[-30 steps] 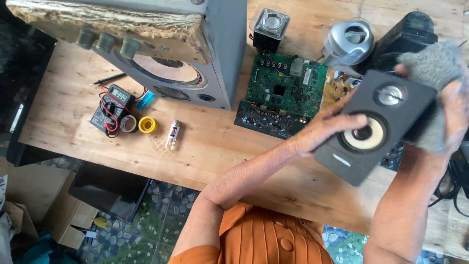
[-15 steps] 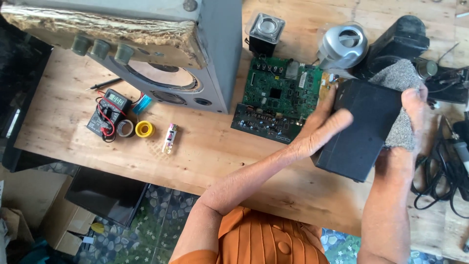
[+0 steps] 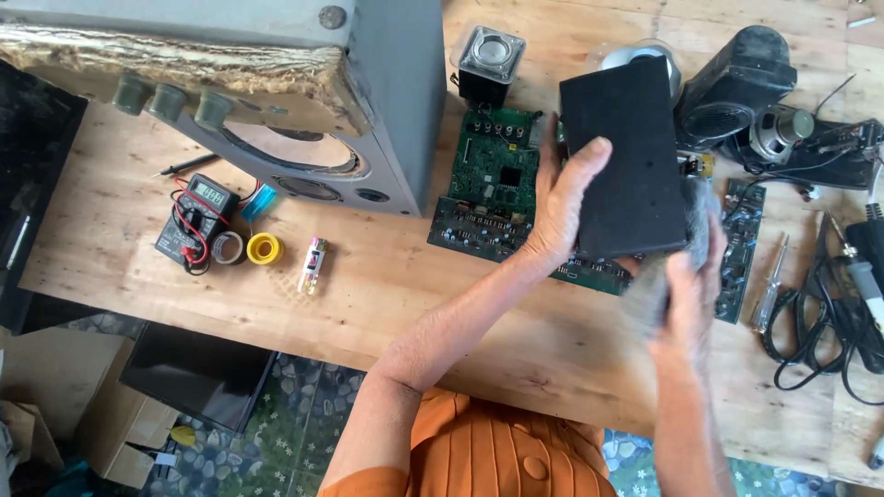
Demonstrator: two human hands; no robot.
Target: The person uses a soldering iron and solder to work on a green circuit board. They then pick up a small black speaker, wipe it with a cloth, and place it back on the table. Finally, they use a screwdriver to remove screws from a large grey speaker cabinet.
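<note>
Left hand: my left hand (image 3: pixel 566 207) is closed round the near left edge of the speaker (image 3: pixel 626 156), thumb on the plain black side turned up to me, fingers hidden behind it.
Right hand: my right hand (image 3: pixel 691 294) has its grip shut on a grey cloth (image 3: pixel 665 267), pressed against the speaker's near right corner.
Speaker: held up off the worktop (image 3: pixel 368 294), above the circuit board (image 3: pixel 502 189), towards the far right part of the worktop. Only a flat, matt black face shows; the cone side is out of sight.
Progress: as I judge it, the wiping is in mid course. The face turned up looks free of dust, and the cloth sits at its lower edge, so that side seems nearly done. I cannot tell the state of the hidden sides.
Left to do: by my reckoning, the remaining sides, then setting the speaker down.
Near left edge: a meter (image 3: pixel 195 225) with red leads, two tape rolls (image 3: pixel 262 248) and a lighter (image 3: pixel 313 265), all untouched.
Far left corner: a big grey speaker cabinet (image 3: pixel 304 101) lying on its side.
Far right corner: another black speaker (image 3: pixel 737 78); a screwdriver (image 3: pixel 769 285) and black cables (image 3: pixel 833 313) by the right edge.
</note>
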